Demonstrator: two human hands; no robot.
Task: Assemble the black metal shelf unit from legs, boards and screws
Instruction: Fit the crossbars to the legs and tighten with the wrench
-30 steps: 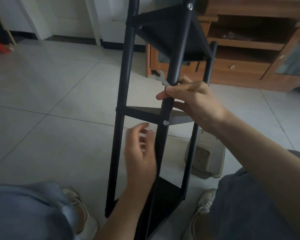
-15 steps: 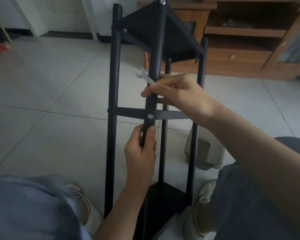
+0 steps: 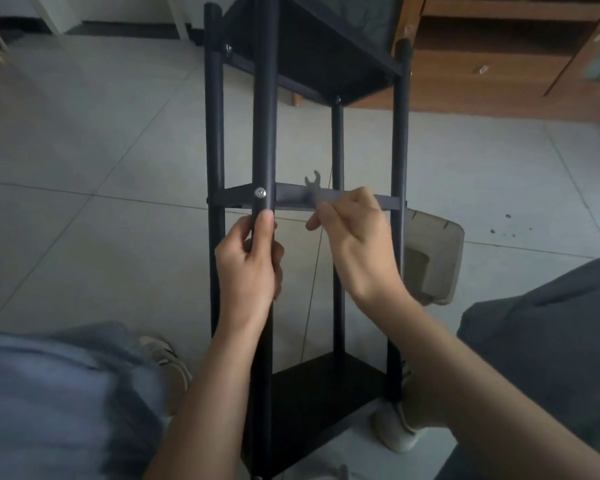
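The black metal shelf unit (image 3: 400, 140) stands on the floor between my knees, with three boards fixed between its legs. My left hand (image 3: 248, 265) grips the nearest leg (image 3: 264, 109) just below a silver screw (image 3: 260, 192) at the middle board (image 3: 291, 199). My right hand (image 3: 355, 244) pinches a small flat wrench (image 3: 313, 183), whose open jaw points up in front of the middle board, right of the screw and apart from it. The bottom board (image 3: 326, 393) lies near my feet.
A grey plastic container (image 3: 433, 258) lies on the tiled floor behind the unit's right leg. A wooden cabinet (image 3: 499, 77) stands at the back right. My knees and shoes flank the unit's base. Small dark specks (image 3: 508, 216) dot the floor at right.
My left hand reached in and took hold of the nearest leg. My right hand let go of that leg and moved right and down with the wrench. The unit turned.
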